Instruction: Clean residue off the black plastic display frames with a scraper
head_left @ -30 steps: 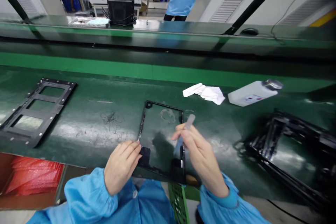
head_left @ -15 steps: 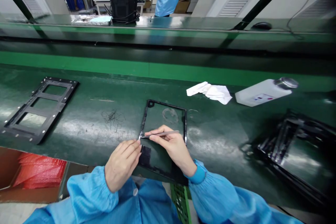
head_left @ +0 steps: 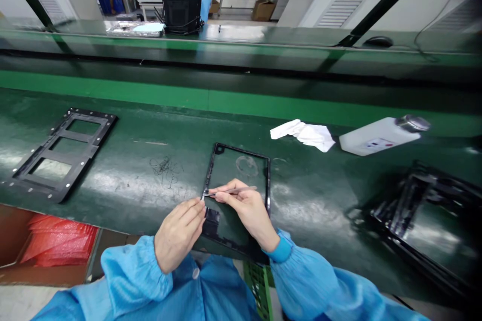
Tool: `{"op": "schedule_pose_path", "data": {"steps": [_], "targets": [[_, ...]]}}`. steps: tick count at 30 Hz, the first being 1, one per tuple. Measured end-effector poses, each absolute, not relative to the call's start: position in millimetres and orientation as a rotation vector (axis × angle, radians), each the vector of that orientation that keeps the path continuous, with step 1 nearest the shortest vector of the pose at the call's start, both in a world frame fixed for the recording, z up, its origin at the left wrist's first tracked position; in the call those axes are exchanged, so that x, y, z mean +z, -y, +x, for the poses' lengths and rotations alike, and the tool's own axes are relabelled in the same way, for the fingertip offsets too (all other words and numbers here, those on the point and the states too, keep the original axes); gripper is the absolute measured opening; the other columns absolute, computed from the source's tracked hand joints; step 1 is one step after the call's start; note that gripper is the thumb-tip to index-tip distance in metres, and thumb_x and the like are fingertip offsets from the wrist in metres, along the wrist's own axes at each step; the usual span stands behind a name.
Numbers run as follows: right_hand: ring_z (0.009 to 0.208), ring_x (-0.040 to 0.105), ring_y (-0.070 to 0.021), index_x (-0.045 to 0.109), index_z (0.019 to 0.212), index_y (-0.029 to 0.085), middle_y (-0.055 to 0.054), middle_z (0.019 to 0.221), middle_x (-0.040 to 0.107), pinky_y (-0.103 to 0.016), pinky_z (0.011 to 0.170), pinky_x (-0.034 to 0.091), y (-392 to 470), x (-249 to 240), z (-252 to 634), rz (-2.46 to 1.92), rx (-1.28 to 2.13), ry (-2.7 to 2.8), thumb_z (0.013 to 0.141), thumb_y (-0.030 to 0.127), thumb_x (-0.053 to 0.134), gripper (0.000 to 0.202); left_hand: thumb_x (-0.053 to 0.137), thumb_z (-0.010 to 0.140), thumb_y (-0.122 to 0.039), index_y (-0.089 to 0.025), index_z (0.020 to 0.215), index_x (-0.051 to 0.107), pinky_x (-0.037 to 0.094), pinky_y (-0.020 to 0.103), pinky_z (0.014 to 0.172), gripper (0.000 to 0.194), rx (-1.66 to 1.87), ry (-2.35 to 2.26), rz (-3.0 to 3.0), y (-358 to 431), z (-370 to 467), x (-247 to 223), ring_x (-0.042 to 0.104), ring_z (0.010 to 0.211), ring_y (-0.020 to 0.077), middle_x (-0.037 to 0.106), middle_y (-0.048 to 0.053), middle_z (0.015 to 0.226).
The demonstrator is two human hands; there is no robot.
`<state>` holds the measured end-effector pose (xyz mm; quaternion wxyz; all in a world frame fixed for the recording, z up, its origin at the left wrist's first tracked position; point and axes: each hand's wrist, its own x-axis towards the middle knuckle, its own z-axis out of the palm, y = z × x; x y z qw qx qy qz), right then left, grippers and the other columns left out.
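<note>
A thin black rectangular frame (head_left: 269,180) lies on the green bench in front of me, its lower part near the bench edge. My right hand (head_left: 246,205) is closed on metal tweezers (head_left: 244,189), whose tip points left onto the frame's left side. Just beside that tip, my left hand (head_left: 181,233) has its fingers together, the fingertips pinched at the same side by a small pale bit. What they pinch, if anything, is too small to name. A dark flat patch (head_left: 211,218) shows on the frame below the fingertips.
At left lies a black plate with three openings (head_left: 75,160); thin dark strands (head_left: 165,168) are nearer. Crumpled white tissue (head_left: 305,133), a white bottle (head_left: 380,136) and stacked black frames (head_left: 414,220) are to the right. Red bags (head_left: 60,241) fill a box below the bench.
The view has shifted slightly. Both hands stay at the frame's left side, with the tweezers hardly moved. A person in blue in the background has moved left.
</note>
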<state>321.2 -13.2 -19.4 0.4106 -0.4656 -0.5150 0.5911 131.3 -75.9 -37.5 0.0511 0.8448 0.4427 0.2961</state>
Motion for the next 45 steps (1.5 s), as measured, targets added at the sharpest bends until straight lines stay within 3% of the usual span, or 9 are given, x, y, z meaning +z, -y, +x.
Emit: {"op": "schedule_pose_path", "data": {"steps": [9,12,15,20,33,40,45], "targets": [[0.090,0.070,-0.0230,0.071,0.085,0.017,-0.009,0.094,0.075,-0.037,0.085,0.056,20,-22,322,-1.162,1.264,1.503,0.086,0.036,0.066,0.019,0.047,0.094,-0.010,-0.009,0.119,0.060,0.051,0.035,0.104,0.028,0.897,-1.335,2.583,75,131,-38,0.058,0.120,0.0205,0.066,0.011,0.120],[0.100,0.068,-0.0229,0.071,0.092,0.021,-0.009,0.109,0.072,-0.038,0.091,0.055,25,-20,333,-0.985,1.086,1.866,0.091,0.027,0.059,0.013,0.048,0.094,-0.011,-0.009,0.118,0.060,0.050,0.035,0.105,0.027,0.898,-1.335,2.576,75,131,-38,0.057,0.121,0.0203,0.066,0.010,0.121],[0.115,0.062,-0.0227,0.068,0.107,0.022,-0.009,0.129,0.062,-0.037,0.097,0.053,29,-22,344,-0.786,0.892,2.224,0.094,0.018,0.052,0.021,0.048,0.094,-0.011,-0.011,0.120,0.059,0.051,0.035,0.105,0.029,0.906,-1.334,2.570,75,131,-39,0.058,0.121,0.0202,0.066,0.010,0.120],[0.119,0.059,-0.0217,0.063,0.119,0.019,-0.013,0.130,0.060,-0.036,0.100,0.051,25,-31,348,-0.601,0.524,2.435,0.095,0.012,0.047,0.029,0.046,0.094,-0.011,-0.013,0.121,0.059,0.053,0.036,0.103,0.030,0.930,-1.338,2.563,74,131,-38,0.059,0.119,0.0203,0.067,0.011,0.118],[0.124,0.054,-0.0264,0.065,0.103,0.010,-0.021,0.126,0.061,-0.037,0.100,0.052,23,-29,343,-0.469,0.205,2.611,0.095,0.007,0.043,0.023,0.047,0.093,-0.008,-0.007,0.115,0.061,0.052,0.034,0.103,0.026,0.928,-1.337,2.603,75,133,-35,0.059,0.118,0.0203,0.068,0.011,0.116],[0.118,0.059,-0.0263,0.065,0.103,0.013,-0.019,0.126,0.062,-0.037,0.097,0.054,27,-31,339,-0.549,0.246,2.593,0.095,0.008,0.043,0.024,0.046,0.094,-0.009,-0.006,0.115,0.061,0.052,0.035,0.104,0.026,0.929,-1.323,2.654,74,133,-37,0.058,0.119,0.0216,0.068,0.013,0.116],[0.103,0.068,-0.0218,0.064,0.103,0.014,-0.017,0.133,0.057,-0.030,0.087,0.059,26,-39,342,-0.739,0.239,2.542,0.096,0.010,0.041,0.025,0.045,0.095,-0.012,-0.008,0.116,0.060,0.052,0.034,0.102,0.027,0.959,-1.325,2.643,73,133,-40,0.059,0.119,0.0198,0.068,0.012,0.115]]}}
